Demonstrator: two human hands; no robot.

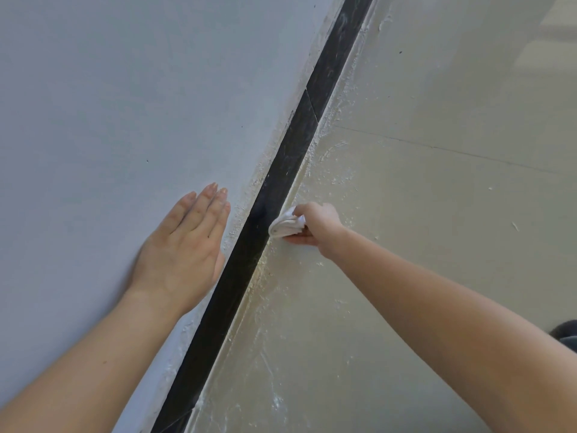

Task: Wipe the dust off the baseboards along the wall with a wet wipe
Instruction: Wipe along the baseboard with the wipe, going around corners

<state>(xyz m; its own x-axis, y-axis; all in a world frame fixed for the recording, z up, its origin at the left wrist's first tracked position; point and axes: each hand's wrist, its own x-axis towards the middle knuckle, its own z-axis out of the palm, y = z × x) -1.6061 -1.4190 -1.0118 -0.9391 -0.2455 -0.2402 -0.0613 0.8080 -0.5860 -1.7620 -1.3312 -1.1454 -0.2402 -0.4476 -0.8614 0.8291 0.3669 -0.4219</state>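
The left hand (184, 245) lies flat and open on the pale wall (109, 104). The right hand (315, 225) grips a folded wet wipe (285, 225) against the dark baseboard (271, 195), above the dusty cream floor (406, 198).

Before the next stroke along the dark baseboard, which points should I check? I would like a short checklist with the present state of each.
1. Wet wipe held firmly in the right hand: ok, fingers closed on the folded wipe.
2. Wipe touching the baseboard: ok, its edge meets the lower edge of the strip.
3. Left hand clear of the path: ok, flat on the wall, beside the strip.
4. Stretch ahead needs wiping: ok, pale dust streaks show further up.
5. Wipe clean enough: cannot tell, contact face hidden.
6. Floor edge free of debris: not ok, white specks lie along it.
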